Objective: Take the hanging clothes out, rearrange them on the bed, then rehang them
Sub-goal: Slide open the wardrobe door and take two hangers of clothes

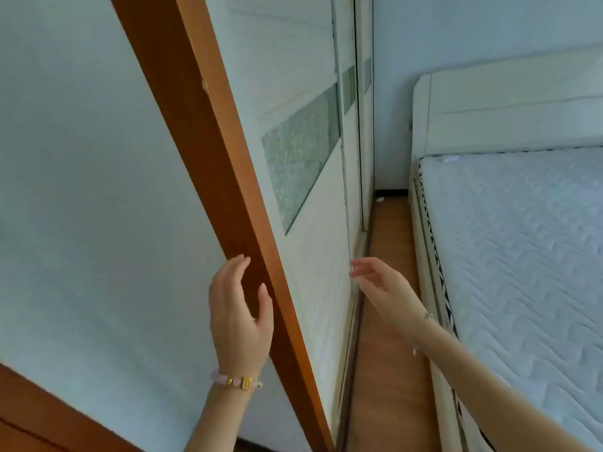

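Note:
A white wardrobe door [293, 102] with a frosted glass panel [300, 151] fills the middle of the head view; it is closed and no clothes show. My left hand [238, 314], wearing a bead bracelet, is raised with fingers apart beside the orange-brown wooden frame [208, 151]. My right hand [381, 285] reaches toward the door's lower right edge, fingers spread and holding nothing. The bed's bare quilted mattress [522, 243] lies at the right.
A narrow strip of wooden floor [388, 262] runs between the wardrobe and the bed. The bed's white headboard [509, 112] stands against the far pale wall. A plain wall [81, 190] is at the left.

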A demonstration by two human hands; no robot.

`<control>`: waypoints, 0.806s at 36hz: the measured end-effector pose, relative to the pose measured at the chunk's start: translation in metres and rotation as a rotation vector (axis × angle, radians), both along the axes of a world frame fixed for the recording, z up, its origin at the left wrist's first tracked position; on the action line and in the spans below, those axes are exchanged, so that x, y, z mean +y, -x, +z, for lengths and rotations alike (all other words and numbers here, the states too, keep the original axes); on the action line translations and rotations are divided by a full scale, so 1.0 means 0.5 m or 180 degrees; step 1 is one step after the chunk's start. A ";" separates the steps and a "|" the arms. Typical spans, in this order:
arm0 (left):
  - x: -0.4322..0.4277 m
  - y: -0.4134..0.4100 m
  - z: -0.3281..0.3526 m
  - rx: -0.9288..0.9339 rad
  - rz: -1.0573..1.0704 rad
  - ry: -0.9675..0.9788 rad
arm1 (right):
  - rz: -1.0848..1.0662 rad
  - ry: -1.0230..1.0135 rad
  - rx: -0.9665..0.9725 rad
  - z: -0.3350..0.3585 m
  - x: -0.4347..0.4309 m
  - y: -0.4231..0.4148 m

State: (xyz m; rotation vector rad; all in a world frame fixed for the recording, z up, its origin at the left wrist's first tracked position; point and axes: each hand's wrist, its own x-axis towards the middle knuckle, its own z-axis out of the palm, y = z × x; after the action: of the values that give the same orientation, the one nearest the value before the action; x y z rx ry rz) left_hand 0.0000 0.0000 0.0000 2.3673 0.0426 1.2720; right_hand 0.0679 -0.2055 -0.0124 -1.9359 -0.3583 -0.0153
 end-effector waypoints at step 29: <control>-0.071 -0.110 0.004 -0.0230 0.1354 0.0205 | 0.1328 -0.0224 -0.2610 0.053 0.207 -0.188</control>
State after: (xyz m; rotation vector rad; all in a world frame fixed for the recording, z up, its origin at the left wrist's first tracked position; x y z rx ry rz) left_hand 0.0552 -0.0353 0.0021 2.3293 0.5825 1.5165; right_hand 0.1620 -0.1021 0.0139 -1.6739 -1.2756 -0.5491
